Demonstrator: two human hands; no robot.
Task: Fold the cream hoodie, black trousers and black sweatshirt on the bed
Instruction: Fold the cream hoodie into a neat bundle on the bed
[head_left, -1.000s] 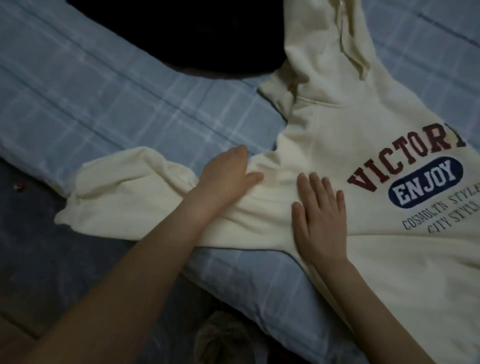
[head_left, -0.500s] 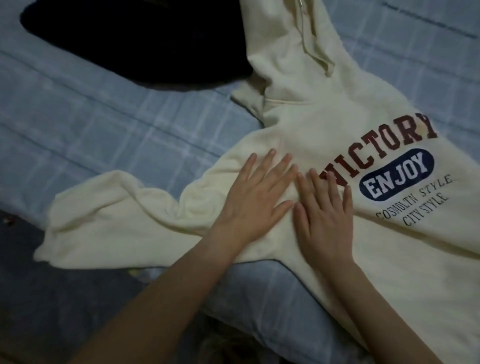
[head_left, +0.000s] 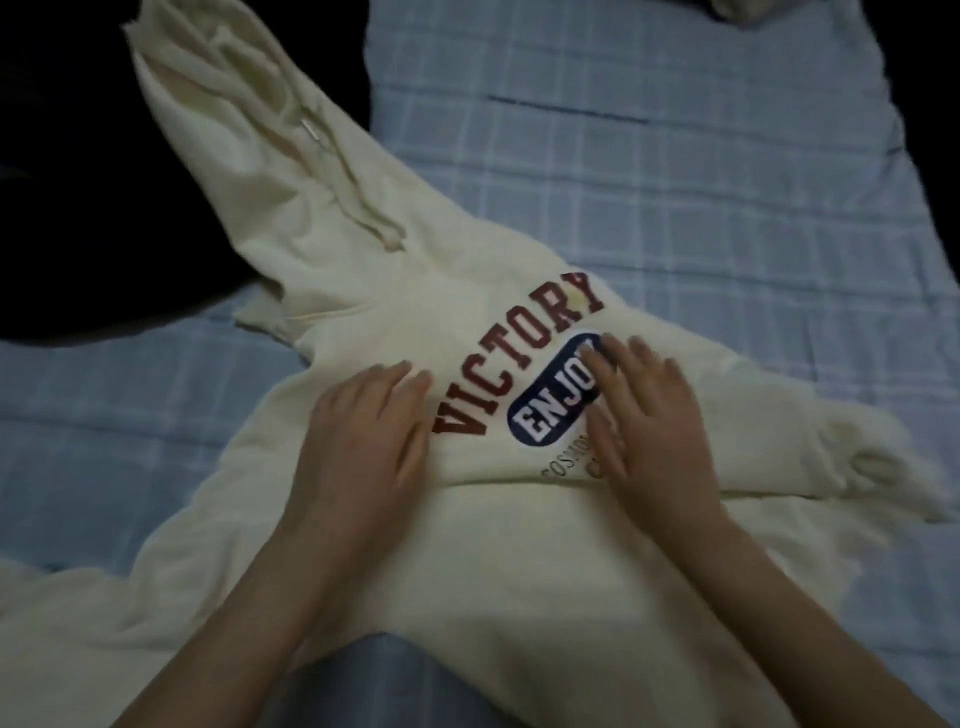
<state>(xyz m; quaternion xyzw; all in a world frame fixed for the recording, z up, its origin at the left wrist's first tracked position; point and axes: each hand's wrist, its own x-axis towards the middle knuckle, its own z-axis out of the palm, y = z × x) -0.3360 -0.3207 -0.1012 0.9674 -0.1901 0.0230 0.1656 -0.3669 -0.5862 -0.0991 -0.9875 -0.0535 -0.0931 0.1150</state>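
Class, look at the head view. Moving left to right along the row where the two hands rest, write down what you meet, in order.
left hand → VICTORY lettering → right hand → hoodie cuff

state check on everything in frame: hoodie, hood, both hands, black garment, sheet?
cream hoodie: print side up, spread out, not yet folded.
hood: laid out flat.
left hand: open, flat on the hoodie beside the print.
right hand: open, flat over the print, blurred.
black garment: lying beside the hood, too dark to tell more.
sheet: under the hoodie, lightly creased.
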